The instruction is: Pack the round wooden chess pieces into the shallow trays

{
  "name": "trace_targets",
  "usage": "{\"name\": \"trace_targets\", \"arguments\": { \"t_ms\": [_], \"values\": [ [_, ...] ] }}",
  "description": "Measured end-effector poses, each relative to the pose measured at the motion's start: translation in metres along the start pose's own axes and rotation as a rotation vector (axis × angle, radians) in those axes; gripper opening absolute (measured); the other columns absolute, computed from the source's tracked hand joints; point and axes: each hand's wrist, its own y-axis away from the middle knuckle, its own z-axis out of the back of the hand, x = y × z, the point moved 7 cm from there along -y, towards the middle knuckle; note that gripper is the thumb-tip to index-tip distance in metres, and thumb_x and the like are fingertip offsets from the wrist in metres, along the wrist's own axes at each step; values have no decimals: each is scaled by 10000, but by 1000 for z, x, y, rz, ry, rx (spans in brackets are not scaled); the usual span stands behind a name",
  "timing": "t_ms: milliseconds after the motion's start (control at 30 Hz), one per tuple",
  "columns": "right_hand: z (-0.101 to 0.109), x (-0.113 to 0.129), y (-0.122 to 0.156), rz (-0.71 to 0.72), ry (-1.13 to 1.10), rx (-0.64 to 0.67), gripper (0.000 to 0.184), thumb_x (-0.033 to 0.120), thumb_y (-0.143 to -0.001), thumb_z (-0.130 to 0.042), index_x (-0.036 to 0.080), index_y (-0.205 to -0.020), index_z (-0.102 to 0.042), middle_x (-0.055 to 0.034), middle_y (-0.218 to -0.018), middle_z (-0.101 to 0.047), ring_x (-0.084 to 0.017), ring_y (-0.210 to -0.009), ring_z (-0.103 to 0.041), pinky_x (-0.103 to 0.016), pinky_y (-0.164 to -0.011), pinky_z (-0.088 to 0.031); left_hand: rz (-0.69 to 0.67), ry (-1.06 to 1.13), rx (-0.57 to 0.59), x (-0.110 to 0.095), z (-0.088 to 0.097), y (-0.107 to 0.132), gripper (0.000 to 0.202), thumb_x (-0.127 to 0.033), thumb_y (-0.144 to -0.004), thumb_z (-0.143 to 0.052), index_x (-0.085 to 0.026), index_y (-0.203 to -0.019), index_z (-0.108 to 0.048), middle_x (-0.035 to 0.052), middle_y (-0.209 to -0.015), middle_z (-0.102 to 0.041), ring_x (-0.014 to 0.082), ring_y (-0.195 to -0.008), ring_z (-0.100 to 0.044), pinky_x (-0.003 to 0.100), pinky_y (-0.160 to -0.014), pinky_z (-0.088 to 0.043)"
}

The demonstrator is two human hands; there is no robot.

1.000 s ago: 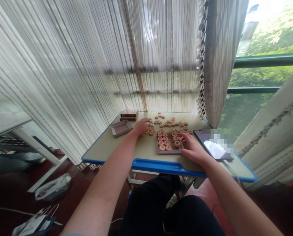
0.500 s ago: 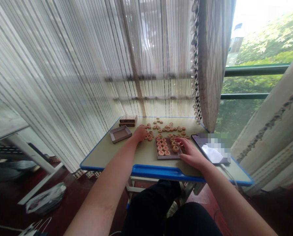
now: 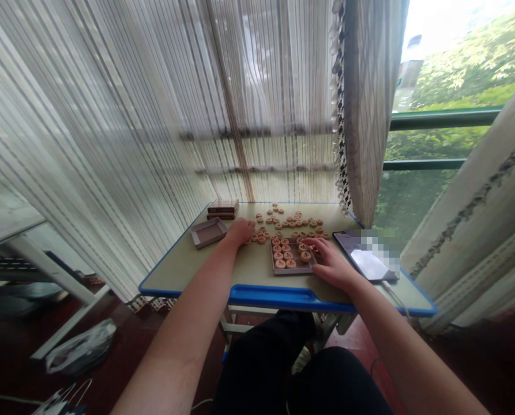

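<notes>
Round wooden Chinese chess pieces [image 3: 290,221] are scattered over the table, beyond a shallow open box [image 3: 298,271]. Inside the box, pieces with red characters [image 3: 280,264] fill two columns on the left, and pieces with black characters [image 3: 305,256] stand to their right. My right hand [image 3: 333,262] rests over the box's right side, thumb at its front edge and fingers spread above the black pieces. Left of the scattered pieces, my left hand [image 3: 240,231] has its fingers curled down; whatever they hold is hidden.
An open box lid or tray [image 3: 209,232] lies left of my left hand, with stacked small boxes [image 3: 223,208] behind it. A phone [image 3: 365,256] with a cable lies at right. The table [image 3: 175,268] has a raised blue edge; curtains hang beyond.
My left hand has drawn back slightly leftward from the scattered pieces, its fingers more curled. My right hand stays over the box. The whole view has shifted a little.
</notes>
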Motion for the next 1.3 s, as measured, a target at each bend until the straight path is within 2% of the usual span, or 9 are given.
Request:
{"name": "trace_targets", "arguments": {
  "t_ms": [200, 367, 467, 567, 633, 700, 800, 967, 1300],
  "values": [
    [1, -2, 0, -5, -14, -26, 578, 155, -593, -491, 226, -1167, -502, -81, -1159, -516, -257, -1110, -451, -439, -962, -350, -21, -104, 33, 1, -4, -3, 264, -271, -740, -535, -179, -937, -685, 97, -966, -661, 216, -950, -582, 284, -866, -412],
    [4, -3, 0, -4, 2, -56, 560, 167, -601, -499, 206, -1160, -497, -86, -1150, -520, -257, -1100, -448, -430, -962, -350, 57, -18, -141, 0, 13, 3, 264, -292, -678, -622, -140, -893, -638, 97, -883, -657, 204, -841, -596, 294, -768, -449],
    [11, -1, 0, 7, 29, -141, 513, 181, -614, -508, 207, -1126, -510, -83, -1116, -530, -261, -1082, -452, -431, -953, -352, 72, 188, -191, -10, 16, 6, 245, -272, -633, -676, -138, -830, -619, 58, -797, -652, 174, -768, -600, 289, -730, -463],
    [17, 2, 0, 22, 78, -239, 426, 192, -641, -511, 214, -1066, -536, -76, -1058, -547, -262, -1036, -466, -429, -923, -370, 33, 605, -113, -32, 6, 11, 263, -264, -622, -697, -124, -827, -609, 38, -771, -648, 143, -700, -603, 276, -672, -485],
    [21, 5, 0, 38, 115, -298, 370, 191, -661, -512, 215, -1028, -553, -75, -1025, -553, -261, -1009, -471, -424, -907, -378, -5, 879, 8, -52, -3, 16, 301, -246, -607, -713, -112, -857, -612, 45, -803, -658, 135, -694, -611, 278, -666, -499],
    [23, 8, 0, 58, 141, -350, 326, 188, -682, -513, 222, -1002, -562, -75, -1004, -553, -263, -996, -473, -425, -900, -383, -6, 999, 114, -69, -10, 22, 314, -268, -603, -727, -101, -850, -629, 60, -802, -665, 141, -701, -618, 282, -657, -505],
    [26, 13, -1, 84, 174, -397, 281, 199, -711, -524, 234, -987, -566, -77, -1001, -548, -267, -989, -476, -432, -894, -389, 24, 1000, 164, -81, -11, 27, 313, -324, -637, -710, -104, -852, -653, 70, -807, -668, 133, -671, -609, 249, -574, -488],
    [24, 18, -8, 110, 200, -412, 223, 231, -755, -522, 232, -971, -574, -84, -985, -549, -261, -973, -487, -428, -890, -405, 51, 948, 115, -82, -4, 29, 322, -361, -708, -649, -126, -926, -670, 27, -727, -639, 42, -475, -480, 181, -430, -365],
    [11, 28, -10, 212, 145, -344, 289, 304, -843, -493, 257, -1121, -555, -69, -1049, -588, -213, -978, -551, -361, -864, -457, -60, 964, 374, -108, -6, 46, 385, -344, -628, -728, -110, -928, -670, 27, -625, -617, 59, -464, -489, 178, -376, -315]
  ]
}}
